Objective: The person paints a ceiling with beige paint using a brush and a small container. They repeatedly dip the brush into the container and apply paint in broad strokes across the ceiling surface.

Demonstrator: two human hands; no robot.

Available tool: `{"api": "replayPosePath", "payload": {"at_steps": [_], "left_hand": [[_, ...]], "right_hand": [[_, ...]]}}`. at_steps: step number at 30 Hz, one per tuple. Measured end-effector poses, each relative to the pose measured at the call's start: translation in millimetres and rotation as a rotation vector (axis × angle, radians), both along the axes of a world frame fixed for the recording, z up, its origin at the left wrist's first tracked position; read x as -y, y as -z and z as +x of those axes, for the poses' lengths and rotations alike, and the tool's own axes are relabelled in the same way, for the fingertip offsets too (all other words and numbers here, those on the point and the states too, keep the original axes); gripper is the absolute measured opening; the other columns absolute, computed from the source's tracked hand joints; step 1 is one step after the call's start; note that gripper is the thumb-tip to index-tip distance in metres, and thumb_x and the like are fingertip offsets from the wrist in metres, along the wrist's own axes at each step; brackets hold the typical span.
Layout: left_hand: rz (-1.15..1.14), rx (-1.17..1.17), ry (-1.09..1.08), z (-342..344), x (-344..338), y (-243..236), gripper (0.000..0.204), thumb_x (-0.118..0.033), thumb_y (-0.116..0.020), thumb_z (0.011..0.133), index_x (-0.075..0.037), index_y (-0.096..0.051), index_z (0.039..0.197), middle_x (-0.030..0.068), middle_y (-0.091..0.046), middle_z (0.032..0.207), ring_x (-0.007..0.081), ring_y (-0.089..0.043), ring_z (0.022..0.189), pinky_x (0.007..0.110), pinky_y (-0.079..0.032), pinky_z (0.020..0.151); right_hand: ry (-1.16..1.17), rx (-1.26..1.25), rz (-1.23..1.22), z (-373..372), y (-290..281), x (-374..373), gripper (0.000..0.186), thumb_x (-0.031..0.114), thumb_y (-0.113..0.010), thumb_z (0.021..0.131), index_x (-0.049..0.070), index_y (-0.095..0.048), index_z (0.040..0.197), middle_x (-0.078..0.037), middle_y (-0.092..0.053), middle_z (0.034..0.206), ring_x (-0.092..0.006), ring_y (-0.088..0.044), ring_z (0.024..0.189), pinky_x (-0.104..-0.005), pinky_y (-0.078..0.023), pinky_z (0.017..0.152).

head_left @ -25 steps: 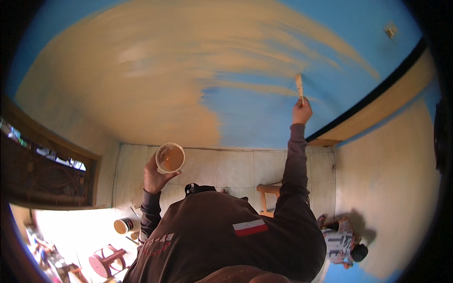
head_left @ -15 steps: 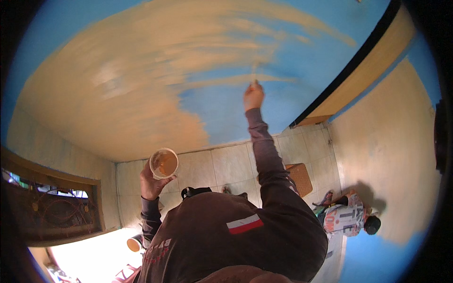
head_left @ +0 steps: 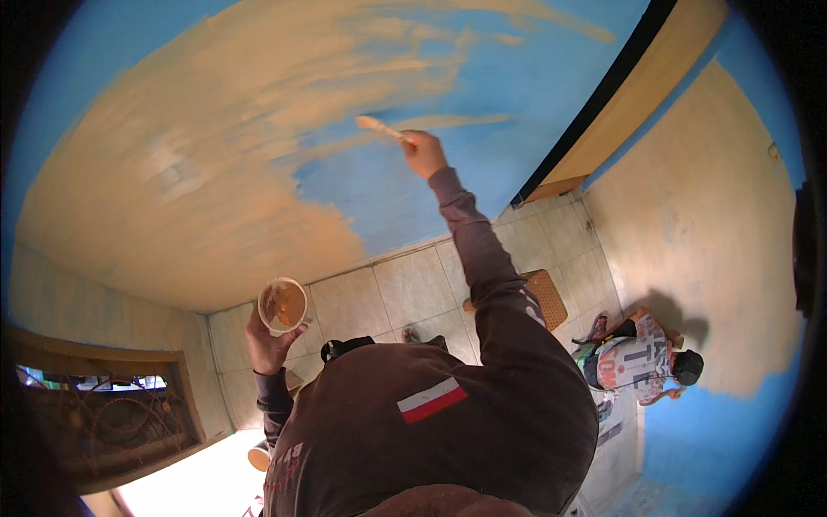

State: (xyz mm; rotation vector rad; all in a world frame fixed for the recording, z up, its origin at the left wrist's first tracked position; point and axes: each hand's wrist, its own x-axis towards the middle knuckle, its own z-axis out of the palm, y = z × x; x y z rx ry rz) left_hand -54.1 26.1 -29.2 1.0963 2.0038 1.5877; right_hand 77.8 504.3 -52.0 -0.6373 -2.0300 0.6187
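My left hand (head_left: 265,340) grips a white plastic cup (head_left: 282,304) holding tan paint, low at the left of the view above the tiled floor. My right hand (head_left: 422,155) is closed round the handle of a paintbrush (head_left: 376,125), which reaches up-left to the wall (head_left: 198,103), its bristles on or very near the surface where a tan coat and streaks meet blue paint.
A woven stool (head_left: 547,297) stands under my right arm. At lower right a co-worker (head_left: 637,362) in a printed top crouches by the side wall. A dark window grille (head_left: 108,405) is at left, a bucket (head_left: 258,457) lower down. A dark-edged board (head_left: 629,95) crosses upper right.
My right hand and the brush have moved leftward across the wall, the brush swinging from upright to slanting up-left. The view has rotated slightly. The cup remains in my left hand.
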Motion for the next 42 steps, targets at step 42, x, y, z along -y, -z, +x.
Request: {"api": "replayPosePath", "payload": {"at_steps": [42], "left_hand": [[-0.084,-0.193,-0.115,-9,9,43,0.089,-0.022,-0.095,0.062,0.001,-0.051,0.136,0.0154,-0.061,0.132,0.0242,-0.058,0.125,0.039,-0.047,0.106]], "right_hand": [[-0.196,0.056,-0.364,54,-24,129,0.025,0.023,-0.068,0.093,0.002,-0.072,0.105,-0.007,-0.070,0.078,-0.0114,-0.062,0.066,-0.0293,-0.049,0.061]]}}
